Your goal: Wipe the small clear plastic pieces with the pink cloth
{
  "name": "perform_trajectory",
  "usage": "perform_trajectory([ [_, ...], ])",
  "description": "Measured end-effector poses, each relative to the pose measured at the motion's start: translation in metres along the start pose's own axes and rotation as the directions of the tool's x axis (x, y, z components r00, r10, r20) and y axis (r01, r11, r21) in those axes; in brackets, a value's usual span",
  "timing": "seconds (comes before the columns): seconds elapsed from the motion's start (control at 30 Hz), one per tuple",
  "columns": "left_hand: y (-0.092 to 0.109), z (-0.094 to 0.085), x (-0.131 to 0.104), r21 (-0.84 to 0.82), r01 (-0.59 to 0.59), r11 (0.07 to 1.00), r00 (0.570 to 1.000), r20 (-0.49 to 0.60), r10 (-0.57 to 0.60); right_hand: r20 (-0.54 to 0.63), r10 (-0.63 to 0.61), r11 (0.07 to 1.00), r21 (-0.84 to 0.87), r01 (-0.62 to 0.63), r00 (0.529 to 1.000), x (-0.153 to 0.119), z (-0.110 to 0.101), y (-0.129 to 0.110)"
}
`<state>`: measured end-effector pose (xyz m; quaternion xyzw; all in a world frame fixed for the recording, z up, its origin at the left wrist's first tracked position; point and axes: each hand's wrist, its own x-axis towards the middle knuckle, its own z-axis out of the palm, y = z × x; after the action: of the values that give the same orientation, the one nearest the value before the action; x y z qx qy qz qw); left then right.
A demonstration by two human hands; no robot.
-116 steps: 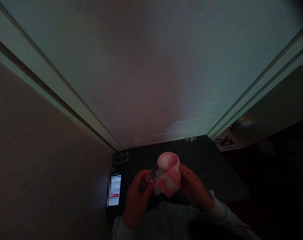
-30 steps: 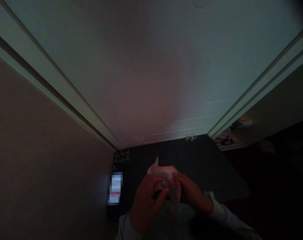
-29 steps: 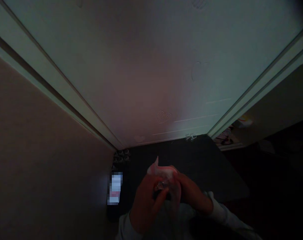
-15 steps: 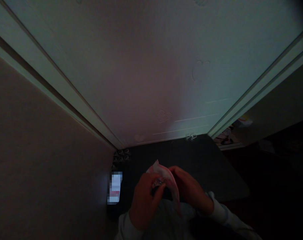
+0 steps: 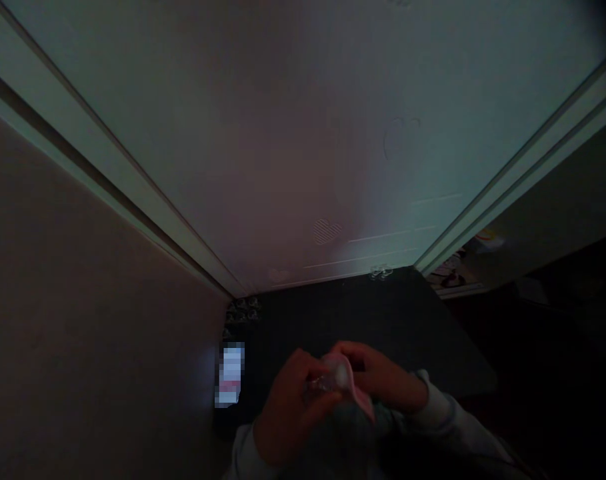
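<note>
The room is very dark. My left hand (image 5: 287,410) and my right hand (image 5: 377,380) meet low in the middle of the view, over a dark table (image 5: 383,320). Between them they grip a small pink and white soft thing (image 5: 347,383), folded thin so only its edge shows. A small shiny clear piece (image 5: 325,382) sits at my left fingertips against the pink thing; what it is I cannot tell. Both wrists are in pale sleeves.
A lit phone screen (image 5: 230,375) lies at the table's left edge, by the brown wall (image 5: 83,320). A pale door (image 5: 307,147) stands behind the table. Small clear objects (image 5: 381,272) and dark ones (image 5: 241,309) sit at the table's back edge. Papers (image 5: 457,270) lie right.
The pink thing was held up and wide open like a cup; now it is pressed flat and lower, closer to my body. Both hands have drawn down and together.
</note>
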<state>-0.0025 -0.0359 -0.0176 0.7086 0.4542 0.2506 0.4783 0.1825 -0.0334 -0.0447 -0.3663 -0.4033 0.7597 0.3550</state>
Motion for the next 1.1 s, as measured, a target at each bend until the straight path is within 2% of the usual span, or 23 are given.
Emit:
perform_trajectory([
  [0.1, 0.001, -0.004, 0.001, 0.054, -0.09, 0.994, 0.995, 0.056, 0.087, 0.067, 0.019, 0.992, -0.122, -0.01, 0.998, 0.0, 0.001, -0.005],
  [0.23, 0.004, -0.008, 0.001, 0.13, -0.206, 0.97, 0.975, 0.115, 0.191, 0.158, 0.025, 0.981, -0.196, 0.006, 0.987, -0.002, 0.005, -0.012],
  [0.43, 0.005, -0.007, -0.001, 0.204, -0.247, 0.947, 0.967, 0.114, 0.228, 0.125, 0.024, 0.982, -0.19, 0.0, 0.992, -0.008, 0.013, -0.012],
  [0.63, 0.007, -0.01, -0.001, 0.188, -0.261, 0.947, 0.96, 0.149, 0.235, 0.125, -0.009, 0.98, -0.194, 0.033, 0.992, -0.008, 0.018, -0.007],
  [0.8, 0.009, -0.012, 0.0, 0.191, -0.327, 0.925, 0.939, 0.179, 0.295, 0.132, -0.028, 0.963, -0.262, 0.062, 0.991, -0.009, 0.017, -0.001],
  [0.93, 0.007, -0.01, -0.001, 0.159, -0.298, 0.941, 0.946, 0.181, 0.269, 0.096, 0.019, 0.961, -0.277, 0.008, 0.995, -0.009, 0.016, 0.0],
  [1.1, 0.002, -0.012, -0.002, 0.046, -0.097, 0.994, 0.991, 0.095, 0.093, 0.067, -0.024, 0.931, -0.361, 0.046, 0.997, -0.004, 0.017, -0.008],
])
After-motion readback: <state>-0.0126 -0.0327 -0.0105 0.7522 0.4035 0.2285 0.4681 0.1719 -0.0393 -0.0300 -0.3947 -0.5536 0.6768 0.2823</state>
